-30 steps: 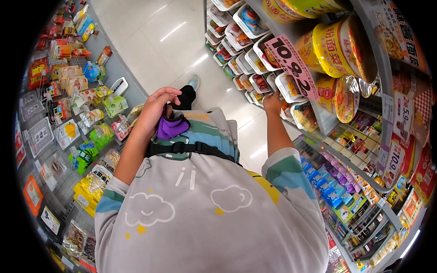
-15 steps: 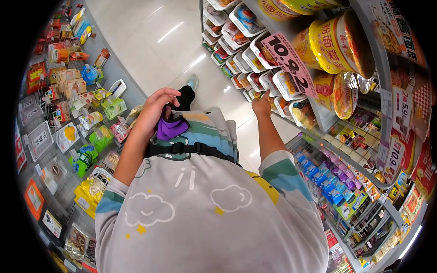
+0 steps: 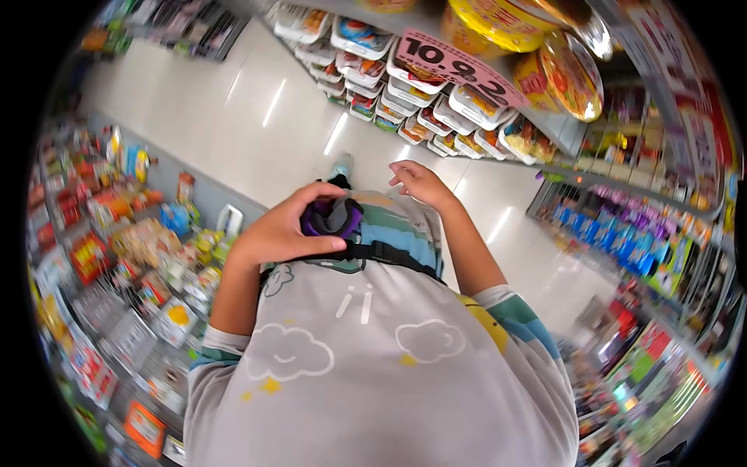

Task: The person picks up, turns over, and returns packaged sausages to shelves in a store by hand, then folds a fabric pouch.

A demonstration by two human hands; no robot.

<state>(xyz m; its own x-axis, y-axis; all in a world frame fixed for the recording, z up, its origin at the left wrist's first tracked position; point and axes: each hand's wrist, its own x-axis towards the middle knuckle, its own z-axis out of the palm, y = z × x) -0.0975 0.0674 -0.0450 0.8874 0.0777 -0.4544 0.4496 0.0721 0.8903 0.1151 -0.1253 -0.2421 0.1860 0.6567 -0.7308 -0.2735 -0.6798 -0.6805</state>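
Observation:
My left hand (image 3: 284, 229) is at my waist, its thumb and fingers apart around a purple and black cloth pouch (image 3: 342, 218). The pouch gapes and shows a grey inside; whether the fingers press on it I cannot make out. A black strap (image 3: 381, 252) with a buckle runs across my shirt beside it. To the right, my right hand (image 3: 424, 185) hangs in the air over the aisle, fingers loosely bent and apart, nothing visible in them. Beyond it, stacked white-rimmed food tubs (image 3: 424, 93) fill the lower shelf.
Large yellow noodle cups (image 3: 498, 25) stand above a pink price sign (image 3: 459, 66). On the left is a rack of packaged snacks (image 3: 140, 241). Blue packets (image 3: 603, 237) hang at the right. Pale tiled floor (image 3: 226, 117) runs between the shelves.
My right hand has drawn back from the tubs toward my waist. My left hand has spread around the pouch, which now gapes. The view has turned, so the shelves appear shifted and blurred.

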